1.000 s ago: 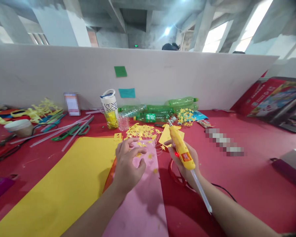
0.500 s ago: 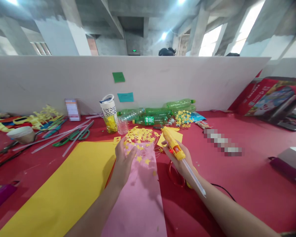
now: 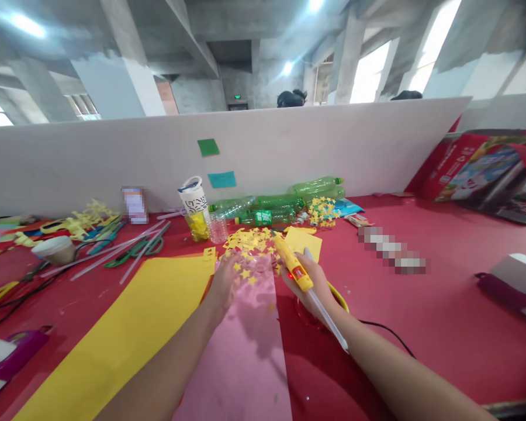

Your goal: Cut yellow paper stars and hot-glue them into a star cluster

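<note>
My left hand (image 3: 227, 283) is curled at the edge of a clear plastic piece (image 3: 259, 264), above a pink sheet (image 3: 245, 362). Several yellow stars (image 3: 245, 273) show on this piece, whose outline is hard to make out. In my right hand (image 3: 313, 286) is a yellow glue gun (image 3: 293, 262), its nozzle pointing away from me toward the stars. A long clear glue stick (image 3: 328, 321) sticks out of its back end, and a small red light glows on its side. Behind both hands lies a pile of loose yellow stars (image 3: 249, 238).
A yellow sheet (image 3: 127, 316) lies left of the pink one. Farther back are green plastic bottles (image 3: 315, 187), a white patterned cup (image 3: 193, 199), scissors (image 3: 144, 251) and a paper cup (image 3: 56, 250). A black cord (image 3: 390, 331) trails at right. A white partition (image 3: 355, 140) stands behind.
My left hand has turned slightly, and the starred plastic piece has shifted a little up and left. The glue gun has come slightly left and lower. My view has tilted a bit.
</note>
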{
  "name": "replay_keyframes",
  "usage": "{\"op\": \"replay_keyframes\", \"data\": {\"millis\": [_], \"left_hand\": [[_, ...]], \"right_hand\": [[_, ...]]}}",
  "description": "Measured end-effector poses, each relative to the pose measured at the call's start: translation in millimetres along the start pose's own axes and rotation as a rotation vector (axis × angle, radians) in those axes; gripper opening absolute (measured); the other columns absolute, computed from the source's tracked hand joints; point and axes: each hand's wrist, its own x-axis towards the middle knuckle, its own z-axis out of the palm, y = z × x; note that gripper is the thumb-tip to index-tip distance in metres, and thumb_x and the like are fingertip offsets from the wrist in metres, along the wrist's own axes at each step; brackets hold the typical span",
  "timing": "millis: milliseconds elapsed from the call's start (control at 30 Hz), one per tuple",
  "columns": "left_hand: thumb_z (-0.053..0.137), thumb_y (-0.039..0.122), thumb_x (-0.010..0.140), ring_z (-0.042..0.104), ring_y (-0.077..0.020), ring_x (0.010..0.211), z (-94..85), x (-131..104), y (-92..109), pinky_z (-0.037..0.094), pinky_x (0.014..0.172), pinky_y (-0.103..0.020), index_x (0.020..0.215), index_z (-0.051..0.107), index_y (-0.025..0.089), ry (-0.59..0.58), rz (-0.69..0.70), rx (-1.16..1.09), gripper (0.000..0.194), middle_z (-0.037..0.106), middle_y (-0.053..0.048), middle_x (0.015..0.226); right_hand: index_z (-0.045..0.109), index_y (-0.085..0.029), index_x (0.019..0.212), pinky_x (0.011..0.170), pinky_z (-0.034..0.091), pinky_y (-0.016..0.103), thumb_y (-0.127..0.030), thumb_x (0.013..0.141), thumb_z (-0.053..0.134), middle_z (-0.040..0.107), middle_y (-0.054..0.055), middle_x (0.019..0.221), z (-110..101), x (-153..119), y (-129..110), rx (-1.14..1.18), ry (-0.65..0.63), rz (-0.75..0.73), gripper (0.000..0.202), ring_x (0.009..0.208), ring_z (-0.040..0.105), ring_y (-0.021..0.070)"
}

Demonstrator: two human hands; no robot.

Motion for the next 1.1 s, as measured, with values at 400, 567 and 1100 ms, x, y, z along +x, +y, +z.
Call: {"op": "replay_keyframes", "data": {"millis": [400, 567, 1100], "left_hand": [[0.06, 0.035, 0.073, 0.045, -0.0212, 0.116, -31.3, -8, 31, 0.036, 0.095, -0.035, 0.111, 0.051, 0.029, -0.156, 0.263, 0.189, 0.04, 0.045, -0.004, 0.129], [0.059, 0.037, 0.073, 0.056, -0.0227, 0.099, -24.7, -11, 24, 0.046, 0.082, -0.038, 0.105, 0.05, 0.022, -0.206, 0.033, 0.18, 0.037, 0.053, -0.011, 0.116], [0.064, 0.023, 0.061, 0.059, -0.0188, 0.072, -11.8, -2, -4, 0.044, 0.064, -0.028, 0.082, 0.064, 0.016, -0.2, 0.219, 0.675, 0.022, 0.064, -0.004, 0.077]], "right_hand": [[0.051, -0.02, 0.073, 0.069, 0.042, 0.032, -0.029, 0.075, 0.049, 0.056, 0.002, 0.074, -1, 0, 0, 0.001, -0.125, -0.034, 0.01, 0.068, 0.055, 0.0179], [0.05, -0.021, 0.074, 0.068, 0.041, 0.03, -0.026, 0.075, 0.05, 0.057, 0.002, 0.073, -2, 0, -6, 0.022, -0.15, -0.033, 0.006, 0.069, 0.054, 0.0184], [0.056, -0.02, 0.08, 0.075, 0.043, 0.032, -0.029, 0.075, 0.053, 0.059, 0.005, 0.084, -3, 1, -2, 0.11, 0.002, -0.021, 0.011, 0.076, 0.056, 0.0191]]}}
